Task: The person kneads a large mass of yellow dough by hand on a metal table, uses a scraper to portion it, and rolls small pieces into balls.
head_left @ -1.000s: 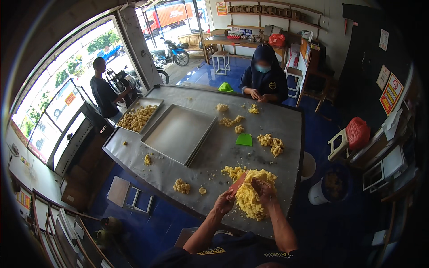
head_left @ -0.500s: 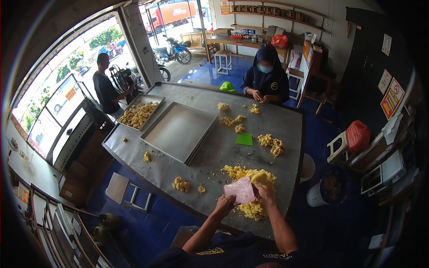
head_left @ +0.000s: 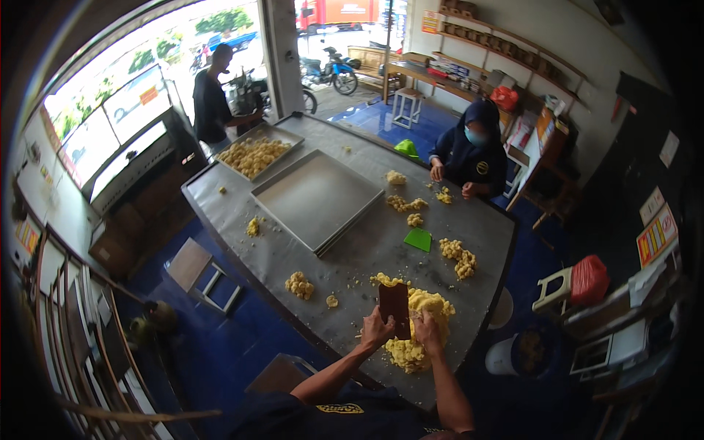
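A big heap of yellow crumbly dough [head_left: 419,331] lies near the front edge of the grey metal table [head_left: 352,257]. A dark flat scraper [head_left: 394,309] stands upright against the heap's left side. My left hand [head_left: 376,330] grips the scraper from below. My right hand [head_left: 427,331] rests on the heap just right of the scraper, its fingers curled into the dough.
Smaller dough lumps [head_left: 299,284] [head_left: 458,257] and a green scraper [head_left: 419,239] lie on the table. Stacked metal trays [head_left: 317,196] sit mid-table, a filled tray [head_left: 254,155] beyond. A masked person [head_left: 471,155] works opposite; another person [head_left: 211,104] stands far left. A white bucket [head_left: 513,356] stands right.
The scraper, held flat and pale above the heap half a second ago, now stands upright and looks dark. Both hands have stayed at the heap.
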`<state>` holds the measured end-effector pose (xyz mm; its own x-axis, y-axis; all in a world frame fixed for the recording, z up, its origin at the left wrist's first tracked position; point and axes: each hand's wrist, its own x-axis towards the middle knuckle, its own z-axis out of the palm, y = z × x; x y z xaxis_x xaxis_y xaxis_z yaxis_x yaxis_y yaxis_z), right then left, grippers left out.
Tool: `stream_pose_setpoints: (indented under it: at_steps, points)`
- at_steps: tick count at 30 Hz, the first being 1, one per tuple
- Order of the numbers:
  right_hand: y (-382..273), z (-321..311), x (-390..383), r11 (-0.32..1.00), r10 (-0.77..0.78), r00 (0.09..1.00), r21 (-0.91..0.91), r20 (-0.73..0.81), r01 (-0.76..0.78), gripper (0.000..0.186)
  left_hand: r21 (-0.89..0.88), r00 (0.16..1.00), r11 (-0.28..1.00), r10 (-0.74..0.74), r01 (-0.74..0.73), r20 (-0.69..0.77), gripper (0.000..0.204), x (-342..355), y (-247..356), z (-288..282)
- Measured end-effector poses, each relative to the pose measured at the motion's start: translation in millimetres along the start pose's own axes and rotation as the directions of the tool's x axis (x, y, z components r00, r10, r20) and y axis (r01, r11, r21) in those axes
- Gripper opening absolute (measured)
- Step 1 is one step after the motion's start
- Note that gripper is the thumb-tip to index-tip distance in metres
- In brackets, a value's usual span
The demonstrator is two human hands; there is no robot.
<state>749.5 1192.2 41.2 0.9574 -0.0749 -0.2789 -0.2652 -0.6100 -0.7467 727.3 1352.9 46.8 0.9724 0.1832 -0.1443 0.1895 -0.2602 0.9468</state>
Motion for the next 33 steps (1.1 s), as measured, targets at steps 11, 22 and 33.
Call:
stream_pose_setpoints:
  at_steps: [11, 22, 33]
  points:
    - [7, -8, 25, 0.765, -0.146, 0.932, 0.635, 0.331, -0.105, 0.036, -0.511, 0.972, 0.828, -0.176, 0.23, 0.154, 0.03, 8, -32, -10]
    - [60, -19, 48, 0.116, -0.276, 0.698, 0.744, 0.661, -0.658, 0.04, -0.795, 0.868, 0.349, -0.172, 0.495, 0.465, 0.024, 24, -42, -13]
    - [-7, -2, -3, 0.987, 0.032, 0.95, 0.14, 0.309, -0.079, 0.051, -0.085, 0.997, 0.994, 0.068, -0.07, -0.024, 0.039, 23, 0, -27]
